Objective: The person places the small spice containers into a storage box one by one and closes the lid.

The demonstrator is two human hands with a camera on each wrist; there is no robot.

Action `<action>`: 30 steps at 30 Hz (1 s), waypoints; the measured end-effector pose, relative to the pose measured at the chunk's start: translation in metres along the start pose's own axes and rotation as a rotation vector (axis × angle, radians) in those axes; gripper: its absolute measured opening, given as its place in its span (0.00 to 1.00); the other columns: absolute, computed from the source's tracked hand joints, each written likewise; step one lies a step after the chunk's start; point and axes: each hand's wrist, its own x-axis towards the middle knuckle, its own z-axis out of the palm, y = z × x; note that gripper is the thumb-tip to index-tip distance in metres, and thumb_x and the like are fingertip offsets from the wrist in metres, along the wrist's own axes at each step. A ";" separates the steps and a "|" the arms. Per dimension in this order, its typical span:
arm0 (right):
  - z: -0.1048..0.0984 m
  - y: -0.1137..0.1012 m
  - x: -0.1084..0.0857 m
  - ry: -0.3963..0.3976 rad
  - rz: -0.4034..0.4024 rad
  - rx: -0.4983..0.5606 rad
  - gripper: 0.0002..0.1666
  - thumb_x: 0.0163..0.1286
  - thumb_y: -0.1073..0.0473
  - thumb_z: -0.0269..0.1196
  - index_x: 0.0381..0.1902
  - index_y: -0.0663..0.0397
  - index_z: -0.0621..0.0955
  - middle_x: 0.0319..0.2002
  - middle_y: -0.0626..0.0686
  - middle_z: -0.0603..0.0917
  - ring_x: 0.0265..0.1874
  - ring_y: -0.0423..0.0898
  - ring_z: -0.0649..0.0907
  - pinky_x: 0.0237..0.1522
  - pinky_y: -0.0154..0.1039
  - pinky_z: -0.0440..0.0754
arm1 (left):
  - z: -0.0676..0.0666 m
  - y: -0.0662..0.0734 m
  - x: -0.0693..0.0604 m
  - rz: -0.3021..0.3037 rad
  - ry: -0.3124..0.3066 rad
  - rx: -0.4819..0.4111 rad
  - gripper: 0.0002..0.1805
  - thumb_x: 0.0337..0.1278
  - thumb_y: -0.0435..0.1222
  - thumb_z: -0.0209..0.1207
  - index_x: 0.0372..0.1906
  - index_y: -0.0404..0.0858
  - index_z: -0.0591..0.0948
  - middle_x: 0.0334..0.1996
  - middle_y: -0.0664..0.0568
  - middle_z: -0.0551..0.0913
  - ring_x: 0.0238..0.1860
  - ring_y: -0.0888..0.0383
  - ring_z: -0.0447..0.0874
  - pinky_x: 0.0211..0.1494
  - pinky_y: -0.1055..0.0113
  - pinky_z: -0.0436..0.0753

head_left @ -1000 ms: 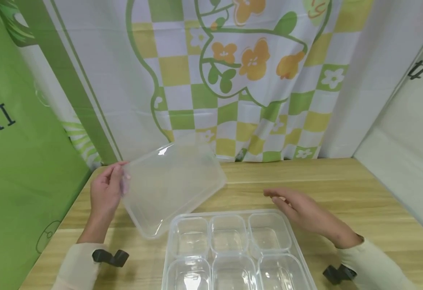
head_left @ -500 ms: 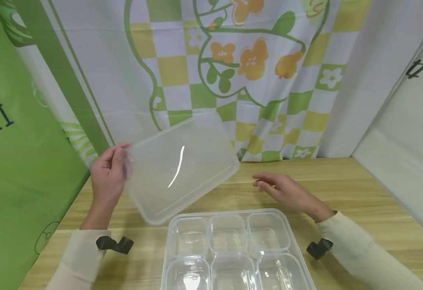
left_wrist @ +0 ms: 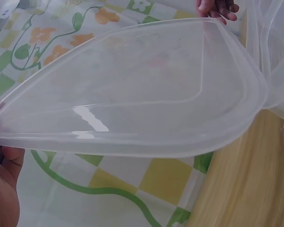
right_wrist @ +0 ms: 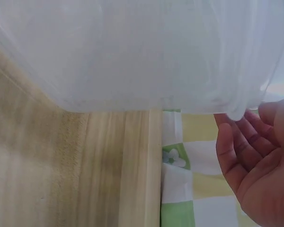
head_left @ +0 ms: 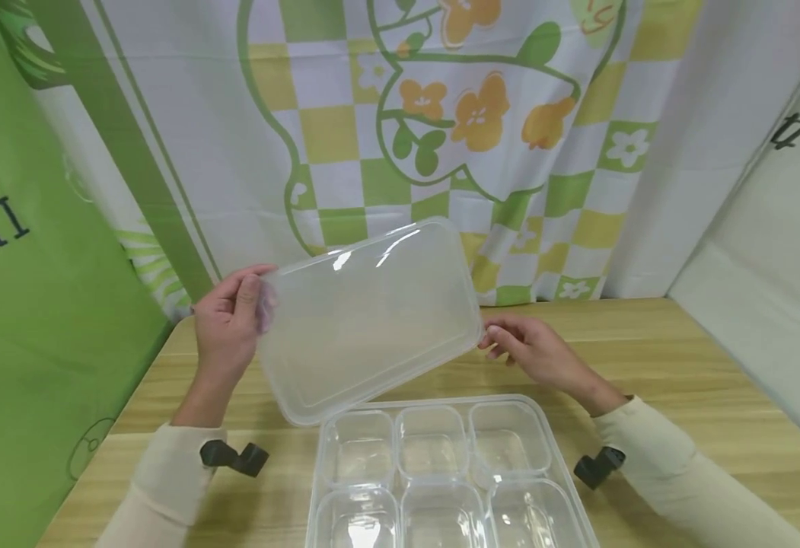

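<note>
My left hand [head_left: 228, 327] pinches a translucent plastic lid [head_left: 372, 312] at its left edge, thumb towards me. Tilted, the lid is raised above the table, and its lower left corner overlaps the back left rim of a clear tray [head_left: 400, 403] in the head view. Inside the tray sit several clear square cups [head_left: 434, 441]; its near end is cut off. My right hand [head_left: 543, 354] is at the lid's right corner, its loosely bent fingers touching or almost touching the edge. In the right wrist view, the lid [right_wrist: 123, 56] lies just above those fingertips [right_wrist: 225, 137].
A wooden table [head_left: 646, 365] bears the tray. Behind it hangs a patterned curtain [head_left: 331, 137]; a green cloth panel [head_left: 43, 304] stands at the left and a white one [head_left: 769, 266] at the right. Each sleeve carries a black wrist mount [head_left: 235, 457].
My left hand has raised the lid and moved it right, turning its face more towards me. My right hand has come left and up to the lid's corner. The tray has stayed put.
</note>
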 end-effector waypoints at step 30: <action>-0.012 0.006 -0.024 0.062 -0.020 0.133 0.12 0.80 0.64 0.58 0.47 0.71 0.82 0.36 0.54 0.87 0.34 0.49 0.88 0.34 0.40 0.86 | 0.024 0.016 -0.004 -0.010 0.185 0.063 0.18 0.77 0.37 0.58 0.34 0.27 0.87 0.18 0.54 0.84 0.16 0.64 0.76 0.16 0.76 0.63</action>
